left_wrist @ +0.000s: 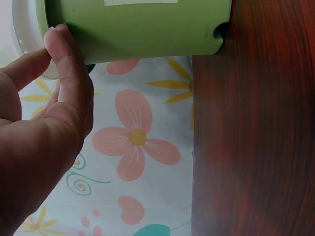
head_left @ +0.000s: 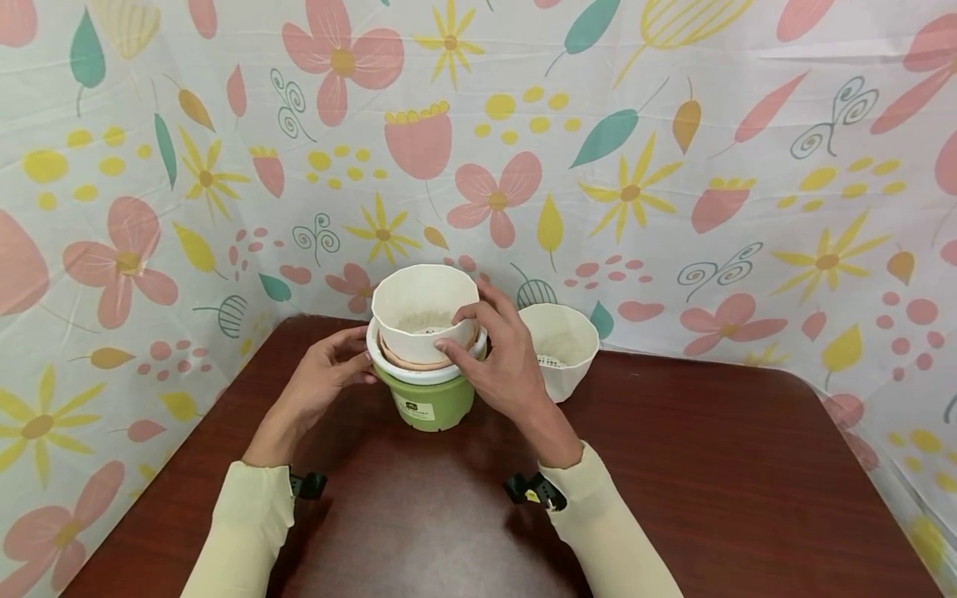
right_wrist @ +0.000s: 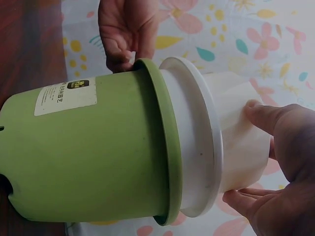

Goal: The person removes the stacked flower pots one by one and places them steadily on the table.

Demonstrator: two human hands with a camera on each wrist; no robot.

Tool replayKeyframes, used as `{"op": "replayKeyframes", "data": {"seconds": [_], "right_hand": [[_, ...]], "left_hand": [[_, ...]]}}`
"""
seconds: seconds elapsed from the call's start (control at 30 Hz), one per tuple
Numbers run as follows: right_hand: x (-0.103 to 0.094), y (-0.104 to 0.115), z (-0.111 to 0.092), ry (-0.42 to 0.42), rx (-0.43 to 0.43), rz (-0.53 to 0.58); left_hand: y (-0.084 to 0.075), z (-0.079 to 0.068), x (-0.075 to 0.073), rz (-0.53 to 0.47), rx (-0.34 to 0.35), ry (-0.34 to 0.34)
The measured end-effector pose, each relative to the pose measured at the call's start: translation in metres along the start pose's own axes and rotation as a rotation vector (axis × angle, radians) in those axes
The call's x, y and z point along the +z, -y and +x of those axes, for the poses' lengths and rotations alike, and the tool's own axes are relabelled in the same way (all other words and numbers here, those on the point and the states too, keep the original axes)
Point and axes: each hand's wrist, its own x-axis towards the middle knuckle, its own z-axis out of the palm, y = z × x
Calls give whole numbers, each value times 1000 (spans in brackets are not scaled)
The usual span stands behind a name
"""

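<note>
A stack of nested flowerpots stands near the table's far edge. Outermost is a green flowerpot (head_left: 452, 407) with a pale label (right_wrist: 66, 97). A white flowerpot (right_wrist: 189, 132) sits inside it, its rim raised above the green one. Within that, a terracotta-coloured rim (head_left: 399, 357) shows. On top is a faceted cream flowerpot (head_left: 411, 291) with a perforated bottom. My right hand (head_left: 504, 361) grips the cream pot by its wall, fingers over the rim and thumb outside. At the left, my left hand (head_left: 321, 374) holds the green pot's rim with thumb and fingertips (left_wrist: 58, 44).
Another faceted cream flowerpot (head_left: 571, 378) stands upright just right of the stack, behind my right hand. The dark reddish-brown table (head_left: 710, 465) extends to the right and front. A flower-patterned cloth (head_left: 628, 108) hangs behind and beside it.
</note>
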Motion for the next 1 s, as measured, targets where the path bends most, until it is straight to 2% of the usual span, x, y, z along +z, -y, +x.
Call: {"op": "replayKeyframes", "data": {"seconds": [0.27,0.63,1.0], "right_hand": [[-1,1,1,-6,17,5],[-3,4,3,-49,-56,71],[-7,8,3,-67,-54,89]], "left_hand": [[-1,0,0,8,-4,-3],[-1,-1,1,2,-7,-5],[-1,-1,1,0,-11,-11]]}}
